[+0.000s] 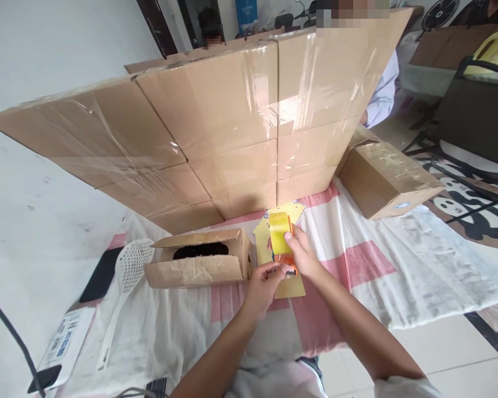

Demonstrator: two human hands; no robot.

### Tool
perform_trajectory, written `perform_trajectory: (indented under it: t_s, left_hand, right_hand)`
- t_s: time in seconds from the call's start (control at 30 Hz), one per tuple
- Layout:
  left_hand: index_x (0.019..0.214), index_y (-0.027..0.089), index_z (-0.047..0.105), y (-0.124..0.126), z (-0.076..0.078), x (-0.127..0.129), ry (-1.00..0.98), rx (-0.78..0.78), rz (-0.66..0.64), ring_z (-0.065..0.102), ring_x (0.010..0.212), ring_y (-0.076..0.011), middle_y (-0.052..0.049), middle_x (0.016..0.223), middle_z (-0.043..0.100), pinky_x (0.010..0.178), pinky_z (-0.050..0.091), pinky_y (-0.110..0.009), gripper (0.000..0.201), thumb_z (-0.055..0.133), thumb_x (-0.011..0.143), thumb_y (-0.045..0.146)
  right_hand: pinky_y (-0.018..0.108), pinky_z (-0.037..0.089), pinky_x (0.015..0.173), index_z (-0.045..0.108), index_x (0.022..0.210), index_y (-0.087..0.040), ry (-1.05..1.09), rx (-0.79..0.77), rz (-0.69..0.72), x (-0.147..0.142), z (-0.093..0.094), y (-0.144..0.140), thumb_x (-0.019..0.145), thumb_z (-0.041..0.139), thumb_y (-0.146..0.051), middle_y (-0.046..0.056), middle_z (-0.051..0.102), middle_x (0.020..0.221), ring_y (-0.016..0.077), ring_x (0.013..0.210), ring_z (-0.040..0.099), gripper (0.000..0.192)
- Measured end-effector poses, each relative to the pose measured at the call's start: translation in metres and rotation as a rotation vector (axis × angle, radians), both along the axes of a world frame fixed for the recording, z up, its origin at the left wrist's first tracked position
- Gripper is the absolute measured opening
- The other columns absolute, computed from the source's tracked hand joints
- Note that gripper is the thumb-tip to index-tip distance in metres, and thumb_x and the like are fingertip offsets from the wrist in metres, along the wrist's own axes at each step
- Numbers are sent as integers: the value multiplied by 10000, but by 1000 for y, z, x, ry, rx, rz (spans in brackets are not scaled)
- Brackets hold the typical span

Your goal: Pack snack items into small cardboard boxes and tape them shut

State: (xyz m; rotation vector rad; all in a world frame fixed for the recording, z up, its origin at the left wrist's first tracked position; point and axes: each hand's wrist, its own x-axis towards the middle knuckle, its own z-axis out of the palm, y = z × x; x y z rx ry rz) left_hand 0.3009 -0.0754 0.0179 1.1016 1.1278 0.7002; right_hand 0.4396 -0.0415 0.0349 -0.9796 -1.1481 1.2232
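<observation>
1. Our right hand [304, 255] is wrapped around an orange tape dispenser [284, 258], its thumb lying against the wide yellow tape roll [279, 232] mounted there.
2. Our left hand [262, 286] is narrow, thumb and fingertips drawn together at the dispenser's lower end; we cannot tell what, if anything, they pinch.
3. We see the dispenser and roll in front of us, above a yellow sheet [291, 289] that lies on the pink and white cloth [240, 331].
4. Just left of our left hand lies a long cardboard box [199, 272], its top flaps parted over a dark opening.
5. Beyond that box, to the left, we find a white slotted ladle [128, 271], handle pointing toward us, with a flat black object [102, 275] beside it and a white box with blue print [68, 337] nearer us.
6. Behind our work stands a tall cardboard panel [232, 110], shiny with clear tape along its joins.
7. At the panel's right end we see a closed carton [392, 177]; above it shows another person's pale sleeve [384, 91].
8. Farther right, we make out a dark chair [477, 110] over a panda-patterned rug [460, 204].
</observation>
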Motion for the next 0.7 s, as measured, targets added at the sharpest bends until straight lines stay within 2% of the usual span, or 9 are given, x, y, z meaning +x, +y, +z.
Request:
perform_trajectory:
  t_s: [0.1, 0.2, 0.33, 0.47, 0.6, 0.7]
  left_hand:
    - [807, 158, 772, 2, 2, 1, 24, 63, 18, 419, 586, -102, 7, 636, 515, 548, 365, -235, 433, 703, 805, 585]
    - [737, 167, 755, 4, -2, 0, 70, 144, 62, 509, 799, -157, -34, 821, 564, 731, 424, -262, 354, 741, 795, 516]
    - [822, 195, 770, 0, -6, 0, 118, 270, 59, 569, 1014, -219, -79, 1066, 609, 854, 449, -297, 289, 666, 877, 459]
    - [897, 214, 771, -5, -1, 0, 183, 337, 7, 625, 997, -220, -65, 985, 702, 858, 460, -304, 292, 586, 940, 436]
    - [906, 196, 756, -4, 1, 3, 120, 192, -44, 655, 858, -200, -34, 844, 727, 769, 458, -278, 298, 598, 926, 448]
    - [901, 179, 744, -1, -2, 5, 58, 140, -65, 643, 810, -184, -25, 805, 707, 758, 452, -269, 304, 607, 912, 450]
  right_hand:
    - [321, 508, 567, 659, 935, -215, 22, -41, -91, 4, -7, 6, 912, 509, -735, 63, 717, 770, 219, 645, 663, 542]
    - [327, 524, 583, 667, 920, -214, -1, -66, -147, 6, -12, 10, 916, 511, -730, 67, 733, 786, 229, 667, 686, 539]
    - [328, 532, 563, 668, 899, -210, 38, -93, -182, 6, -17, 14, 914, 517, -729, 64, 734, 755, 231, 645, 692, 541]
    - [330, 530, 542, 654, 849, -208, 34, -79, -261, 10, -22, 17, 897, 522, -748, 62, 721, 706, 235, 614, 685, 558]
    - [333, 519, 521, 630, 800, -210, -16, -69, -331, 14, -24, 18, 883, 516, -766, 55, 696, 657, 232, 574, 660, 573]
    - [335, 514, 528, 610, 787, -215, -18, -55, -343, 17, -25, 19, 892, 511, -753, 49, 680, 648, 227, 574, 644, 557]
